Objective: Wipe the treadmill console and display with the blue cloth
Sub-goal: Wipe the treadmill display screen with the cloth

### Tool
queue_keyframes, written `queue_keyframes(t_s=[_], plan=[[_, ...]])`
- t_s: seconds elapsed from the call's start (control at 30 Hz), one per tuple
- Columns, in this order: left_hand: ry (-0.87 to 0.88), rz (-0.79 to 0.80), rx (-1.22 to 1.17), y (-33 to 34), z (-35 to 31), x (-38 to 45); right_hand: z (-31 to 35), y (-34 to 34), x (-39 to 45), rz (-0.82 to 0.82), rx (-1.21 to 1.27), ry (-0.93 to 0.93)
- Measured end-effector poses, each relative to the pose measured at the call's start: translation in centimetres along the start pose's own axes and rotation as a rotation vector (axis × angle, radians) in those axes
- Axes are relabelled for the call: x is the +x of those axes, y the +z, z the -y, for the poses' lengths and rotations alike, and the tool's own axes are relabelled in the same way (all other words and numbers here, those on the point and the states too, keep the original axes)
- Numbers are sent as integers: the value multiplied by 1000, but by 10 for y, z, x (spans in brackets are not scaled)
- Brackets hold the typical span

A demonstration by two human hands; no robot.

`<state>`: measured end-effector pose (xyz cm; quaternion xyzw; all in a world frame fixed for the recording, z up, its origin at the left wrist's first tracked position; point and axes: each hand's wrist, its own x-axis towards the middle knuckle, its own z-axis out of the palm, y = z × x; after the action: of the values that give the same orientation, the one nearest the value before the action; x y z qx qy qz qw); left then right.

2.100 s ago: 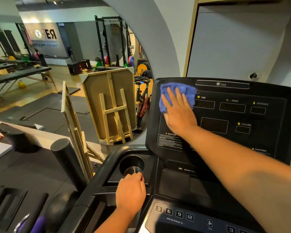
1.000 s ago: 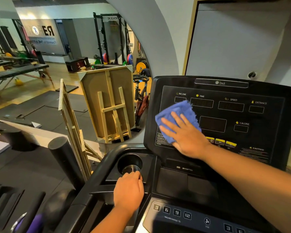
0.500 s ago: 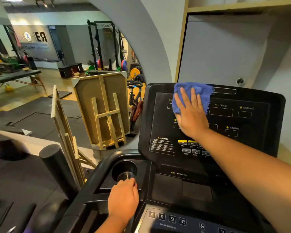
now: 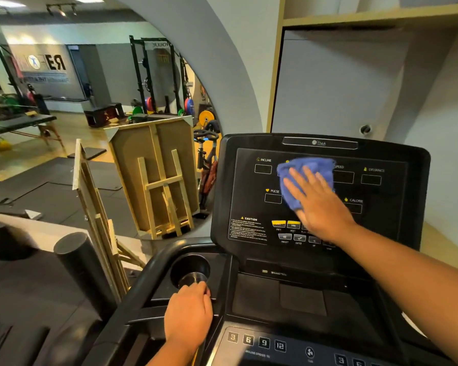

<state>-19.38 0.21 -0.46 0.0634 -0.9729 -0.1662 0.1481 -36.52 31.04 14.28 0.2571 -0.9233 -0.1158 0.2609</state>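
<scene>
The right hand (image 4: 319, 204), fingers spread flat, pressed the blue cloth (image 4: 306, 178) against the middle of the display (image 4: 381, 220). The left hand (image 4: 189, 313) curled over the console (image 4: 302, 299) rim beside the cup holder (image 4: 191, 268). Wiping looked midway: the lower console and button strip (image 4: 257, 342) below the right hand seemingly remained. Open panel lay on either side of the cloth, its raised frame farther out.
</scene>
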Motion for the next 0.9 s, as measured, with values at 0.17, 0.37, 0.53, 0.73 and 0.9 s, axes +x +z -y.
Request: queue_keyframes(t_s=[0.17, 0.37, 0.53, 0.73, 0.9], plan=[[9, -3, -7, 3, 1, 0, 10, -23, 60, -126, 131, 321], [3, 19, -7, 8, 5, 0, 42, 8, 22, -15, 38, -69], [-7, 18, -13, 8, 3, 0, 37, 28, -42, 127, 27, -332], [9, 21, 0, 7, 4, 1, 17, 35, -87, 103, -3, -348], [-3, 19, -13, 7, 2, 0, 39, 22, -52, -83, 227, 193]])
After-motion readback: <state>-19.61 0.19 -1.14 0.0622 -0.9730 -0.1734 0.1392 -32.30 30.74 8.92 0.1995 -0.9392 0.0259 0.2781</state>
